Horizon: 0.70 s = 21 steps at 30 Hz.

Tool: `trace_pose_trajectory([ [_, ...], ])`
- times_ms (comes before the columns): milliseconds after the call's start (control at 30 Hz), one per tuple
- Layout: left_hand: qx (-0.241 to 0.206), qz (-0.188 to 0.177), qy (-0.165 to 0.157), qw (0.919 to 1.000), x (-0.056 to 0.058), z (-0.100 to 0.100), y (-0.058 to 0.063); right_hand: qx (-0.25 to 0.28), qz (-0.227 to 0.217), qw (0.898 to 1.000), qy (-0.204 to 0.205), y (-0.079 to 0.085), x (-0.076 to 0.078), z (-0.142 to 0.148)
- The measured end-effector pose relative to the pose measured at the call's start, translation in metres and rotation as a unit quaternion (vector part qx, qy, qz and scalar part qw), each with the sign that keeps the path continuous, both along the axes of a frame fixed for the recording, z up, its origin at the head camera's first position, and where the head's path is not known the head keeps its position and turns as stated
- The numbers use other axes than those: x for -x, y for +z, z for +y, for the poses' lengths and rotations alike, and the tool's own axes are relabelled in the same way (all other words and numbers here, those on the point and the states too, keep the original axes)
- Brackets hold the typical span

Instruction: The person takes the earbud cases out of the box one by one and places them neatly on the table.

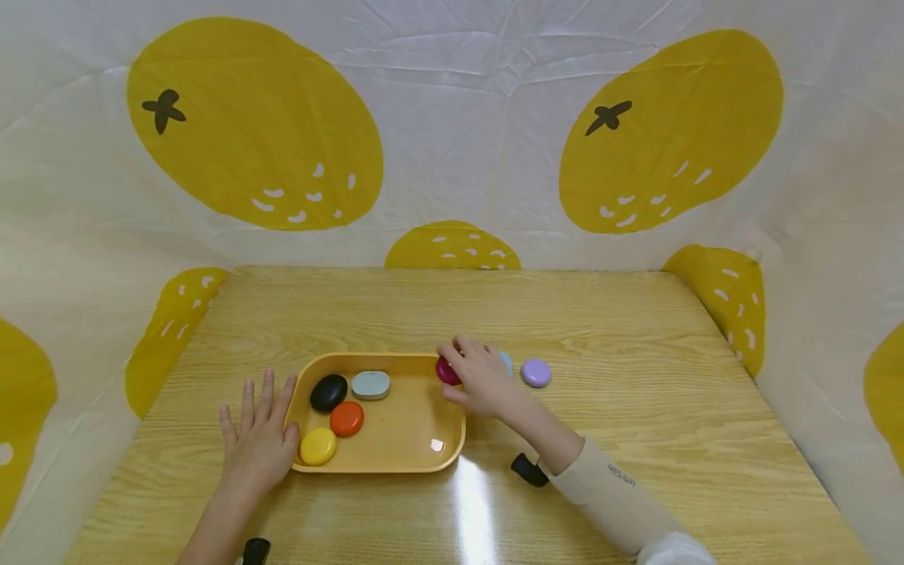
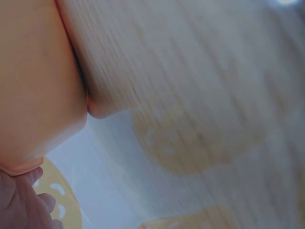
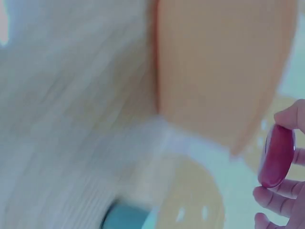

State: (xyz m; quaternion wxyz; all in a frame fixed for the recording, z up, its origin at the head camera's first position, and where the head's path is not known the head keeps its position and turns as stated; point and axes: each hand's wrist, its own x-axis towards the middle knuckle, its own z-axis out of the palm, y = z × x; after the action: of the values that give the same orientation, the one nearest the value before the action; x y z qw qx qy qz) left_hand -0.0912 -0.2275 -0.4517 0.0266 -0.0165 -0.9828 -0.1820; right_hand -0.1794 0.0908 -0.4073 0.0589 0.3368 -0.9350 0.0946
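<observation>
My right hand [image 1: 483, 382] pinches a smooth magenta stone-shaped piece [image 1: 446, 371] between thumb and fingers, above the right rim of a yellow-orange tray [image 1: 410, 428]. In the right wrist view the magenta piece [image 3: 279, 157] is held on edge, beside the tray wall [image 3: 219, 62]. Fingers spread, my left hand [image 1: 257, 451] lies along the tray's left side, its thumb at the rim. Inside the tray's left half are a black piece [image 1: 329, 392], a pale grey oval [image 1: 370, 384], an orange-red piece [image 1: 347, 419] and a yellow one [image 1: 318, 446].
On the wooden table [image 1: 600, 329], right of the tray, lies a purple piece [image 1: 536, 373]. A light blue piece [image 1: 506, 362] is mostly hidden behind my right hand. White cloth [image 1: 466, 118] with yellow fruit prints hangs along the table's back and sides.
</observation>
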Motion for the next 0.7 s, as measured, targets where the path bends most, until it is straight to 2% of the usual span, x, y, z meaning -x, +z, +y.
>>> trace_pose_trajectory([
  [200, 0.0, 0.0, 0.0, 1.0, 0.001, 0.0, 0.0, 0.017, -0.004, 0.997, -0.078, -0.002, 0.008, 0.052],
  [467, 0.0, -0.003, -0.001, 1.0, 0.0, 0.001, 0.001, 0.022, -0.049, 0.982, -0.181, -0.013, 0.016, 0.114],
  [600, 0.001, -0.002, 0.0, 1.0, 0.0, 0.001, 0.001, 0.009, -0.049, 0.976, -0.212, -0.023, 0.018, 0.137],
  [700, 0.001, -0.002, 0.0, 1.0, 0.001, 0.0, 0.001, 0.0, -0.051, 0.974, -0.221, -0.03, 0.017, 0.147],
])
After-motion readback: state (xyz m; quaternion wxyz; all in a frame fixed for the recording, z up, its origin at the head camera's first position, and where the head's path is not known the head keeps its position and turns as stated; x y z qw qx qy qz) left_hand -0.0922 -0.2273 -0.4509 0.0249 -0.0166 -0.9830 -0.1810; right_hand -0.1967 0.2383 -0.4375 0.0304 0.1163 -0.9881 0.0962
